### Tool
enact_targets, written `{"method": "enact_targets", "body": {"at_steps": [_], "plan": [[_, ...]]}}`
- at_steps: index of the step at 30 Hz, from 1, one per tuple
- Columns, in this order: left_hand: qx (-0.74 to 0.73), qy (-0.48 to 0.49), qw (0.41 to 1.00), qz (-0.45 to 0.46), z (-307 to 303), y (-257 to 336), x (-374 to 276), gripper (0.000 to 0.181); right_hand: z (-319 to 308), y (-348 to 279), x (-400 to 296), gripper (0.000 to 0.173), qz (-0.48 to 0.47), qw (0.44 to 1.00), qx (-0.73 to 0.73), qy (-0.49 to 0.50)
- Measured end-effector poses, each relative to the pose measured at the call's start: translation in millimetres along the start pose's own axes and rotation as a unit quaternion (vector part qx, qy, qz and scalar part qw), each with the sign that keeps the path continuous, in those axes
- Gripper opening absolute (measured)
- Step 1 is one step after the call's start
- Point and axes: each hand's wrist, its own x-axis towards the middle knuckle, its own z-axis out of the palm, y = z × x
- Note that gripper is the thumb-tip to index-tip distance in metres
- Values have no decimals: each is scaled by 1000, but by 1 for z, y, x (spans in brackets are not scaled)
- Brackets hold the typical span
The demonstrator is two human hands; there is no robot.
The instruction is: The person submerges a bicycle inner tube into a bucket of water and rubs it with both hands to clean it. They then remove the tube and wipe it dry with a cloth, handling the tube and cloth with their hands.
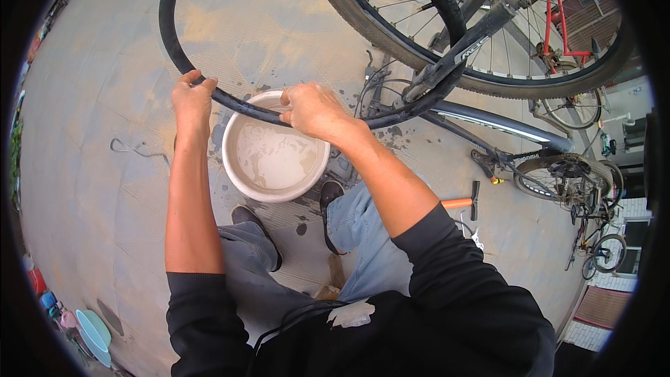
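Observation:
A black bicycle inner tube, rounded out and wet along its lower stretch, curves across in front of me. My left hand grips it at the lower left, thumb and fingers around the rubber. Farther right along the tube, my right hand holds it from above, slightly blurred. Below this stretch stands a round whitish basin on the ground, with shallow cloudy water in it. The tube's right side crosses the fork of an upside-down bicycle; which parts pass behind is hard to tell.
The bicycle's front wheel rises at upper right, its frame running rightward. A pump with an orange barrel lies right of my legs. Bent wire lies at left. More bicycles stand far right; turquoise basins are lower left.

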Motion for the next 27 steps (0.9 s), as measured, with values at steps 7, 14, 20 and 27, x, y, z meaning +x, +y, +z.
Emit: {"method": "enact_targets", "body": {"at_steps": [7,14,20,27], "plan": [[47,21,998,35,1,14,-8,54,15,12,4,21,-29,997,11,72],[53,1,997,57,-3,-4,1,46,15,6,3,15,-25,999,21,38],[62,-1,996,59,-3,-1,-2,43,11,5,2,17,-19,1000,3,14],[56,34,996,53,-8,6,-3,45,10,15,4,21,-14,995,18,98]]}}
